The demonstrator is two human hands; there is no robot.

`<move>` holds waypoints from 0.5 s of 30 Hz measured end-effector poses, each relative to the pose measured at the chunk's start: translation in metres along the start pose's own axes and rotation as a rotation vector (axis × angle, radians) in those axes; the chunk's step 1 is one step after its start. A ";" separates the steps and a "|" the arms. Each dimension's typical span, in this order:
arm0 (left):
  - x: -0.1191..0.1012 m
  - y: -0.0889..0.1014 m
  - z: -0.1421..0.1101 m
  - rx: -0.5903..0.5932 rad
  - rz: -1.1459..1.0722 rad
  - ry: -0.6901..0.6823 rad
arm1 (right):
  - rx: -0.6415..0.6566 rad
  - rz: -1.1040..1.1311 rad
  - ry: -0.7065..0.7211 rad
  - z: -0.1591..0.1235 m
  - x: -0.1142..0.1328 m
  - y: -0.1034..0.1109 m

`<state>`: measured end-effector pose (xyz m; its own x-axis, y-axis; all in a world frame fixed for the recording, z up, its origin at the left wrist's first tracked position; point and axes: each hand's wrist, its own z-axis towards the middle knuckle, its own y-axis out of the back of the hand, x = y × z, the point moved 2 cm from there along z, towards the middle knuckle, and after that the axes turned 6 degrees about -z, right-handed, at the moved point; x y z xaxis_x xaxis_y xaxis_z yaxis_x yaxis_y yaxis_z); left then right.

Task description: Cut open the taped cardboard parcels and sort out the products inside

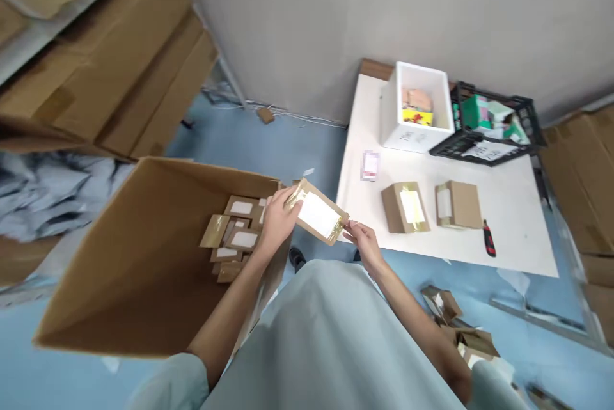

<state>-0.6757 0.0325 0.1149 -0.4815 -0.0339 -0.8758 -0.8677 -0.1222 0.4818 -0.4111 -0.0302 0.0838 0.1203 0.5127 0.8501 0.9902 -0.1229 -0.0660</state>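
Note:
A small cardboard box [319,213] with a white label and shiny tape at its ends is held up between my two hands. My left hand [281,215] grips its left end, thumb over the label side. At the opposite end, my right hand [363,240] pinches the taped corner. Below and left of my left hand stands a large open carton [144,256], with several small labelled boxes [244,239] lying in its far right part. The white table [355,205] is just beyond my right hand.
Two small boxes [407,207] [459,204], a red-and-black cutter [488,238], a white bin [422,106] and a black crate [489,122] are on the table. Opened boxes [444,304] lie on the floor at right. Large cartons [119,45] stand at left.

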 end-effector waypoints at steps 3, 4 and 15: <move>-0.036 -0.109 0.034 0.222 0.063 -0.089 | -0.087 0.133 -0.052 0.004 -0.021 0.075; -0.048 -0.147 0.043 0.282 0.075 -0.104 | -0.112 0.166 -0.060 0.005 -0.026 0.098; -0.133 -0.449 0.074 0.617 0.040 -0.079 | -0.411 0.305 0.003 0.019 -0.040 0.298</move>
<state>-0.2313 0.1655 0.0178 -0.5022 0.0500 -0.8633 -0.7487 0.4745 0.4630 -0.1197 -0.0706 0.0203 0.3990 0.3990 0.8256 0.8004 -0.5908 -0.1014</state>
